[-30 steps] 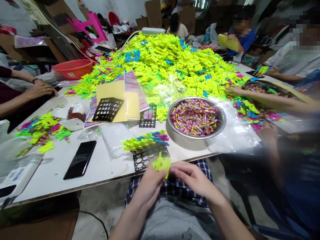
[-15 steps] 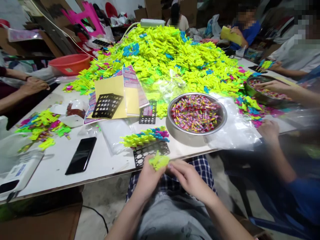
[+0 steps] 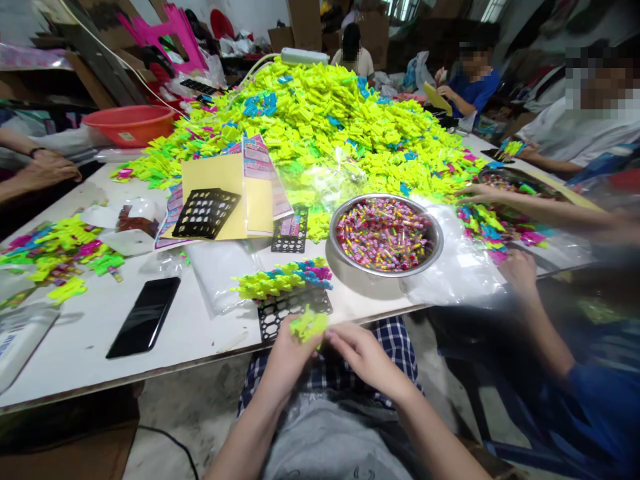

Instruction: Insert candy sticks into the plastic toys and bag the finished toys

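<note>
Over my lap at the table's front edge, my left hand [image 3: 286,357] is closed on a yellow-green plastic piece [image 3: 309,325]. My right hand [image 3: 361,352] meets it from the right, fingers pinched against the piece's lower right side; whatever lies between them is too small to make out. Just beyond the hands is a black perforated tray [image 3: 280,315], and a row of yellow, blue and pink plastic pieces [image 3: 280,280] stands at its far side. A metal bowl [image 3: 336,248] full of small wrapped candy-like tubes [image 3: 383,230] sits to the right.
A huge heap of yellow-green pieces [image 3: 320,113] covers the table's back. To the left lie a phone [image 3: 145,317], loose coloured pieces [image 3: 75,250], and yellow cards [image 3: 210,173] under a black grid [image 3: 205,212]. A co-worker's arm [image 3: 540,207] reaches in at the right.
The whole view has shifted slightly, so things on the table appear further left. Both my hands keep the same hold. At the right, a co-worker's arm has moved left, toward the loose pieces.
</note>
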Demonstrator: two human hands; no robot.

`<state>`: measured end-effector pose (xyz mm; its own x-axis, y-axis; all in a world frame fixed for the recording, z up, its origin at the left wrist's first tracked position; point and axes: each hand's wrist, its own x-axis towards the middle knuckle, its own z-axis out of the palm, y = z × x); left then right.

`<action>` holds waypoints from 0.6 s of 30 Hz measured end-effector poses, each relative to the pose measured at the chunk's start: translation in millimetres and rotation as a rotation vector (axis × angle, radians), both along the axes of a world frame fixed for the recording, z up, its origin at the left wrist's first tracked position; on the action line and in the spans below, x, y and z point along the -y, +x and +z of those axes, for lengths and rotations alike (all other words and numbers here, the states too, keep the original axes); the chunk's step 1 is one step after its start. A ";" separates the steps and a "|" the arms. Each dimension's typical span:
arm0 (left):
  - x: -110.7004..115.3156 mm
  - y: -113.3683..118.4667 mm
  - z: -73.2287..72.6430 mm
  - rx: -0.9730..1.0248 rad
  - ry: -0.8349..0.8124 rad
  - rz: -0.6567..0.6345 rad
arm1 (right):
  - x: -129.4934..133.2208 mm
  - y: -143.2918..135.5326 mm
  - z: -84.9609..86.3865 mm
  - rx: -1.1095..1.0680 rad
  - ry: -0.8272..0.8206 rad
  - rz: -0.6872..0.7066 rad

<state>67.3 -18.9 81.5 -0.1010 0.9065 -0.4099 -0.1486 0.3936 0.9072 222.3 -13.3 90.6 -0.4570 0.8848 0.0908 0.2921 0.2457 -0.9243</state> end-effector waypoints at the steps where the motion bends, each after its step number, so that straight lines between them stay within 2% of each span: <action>1: -0.3 0.2 -0.7 0.002 0.010 0.044 | -0.8 -1.4 -2.0 -0.008 -0.015 -0.029; 4: 0.3 -0.2 -0.9 0.012 0.046 0.131 | -1.8 -5.1 -7.5 0.004 -0.050 -0.120; 7: 2.5 -4.6 1.3 0.045 0.084 0.144 | -2.3 -6.0 -11.6 0.014 -0.072 -0.121; 10: 4.3 -14.7 2.6 -0.034 0.188 0.149 | -2.2 -4.6 -16.0 -0.084 -0.231 -0.086; 12: 4.9 -22.3 1.6 -0.175 0.249 0.071 | -1.0 -4.3 -19.4 -0.143 -0.348 -0.028; 14: 5.3 -27.9 -0.7 -0.263 0.244 -0.058 | 1.0 -5.6 -22.8 -0.169 -0.407 0.022; 16: 5.8 -30.5 -3.2 -0.270 0.190 -0.139 | 3.4 -8.4 -25.6 -0.166 -0.399 0.021; 18: 6.1 -31.4 -5.0 -0.268 0.161 -0.147 | 5.4 -12.2 -27.4 -0.142 -0.346 -0.006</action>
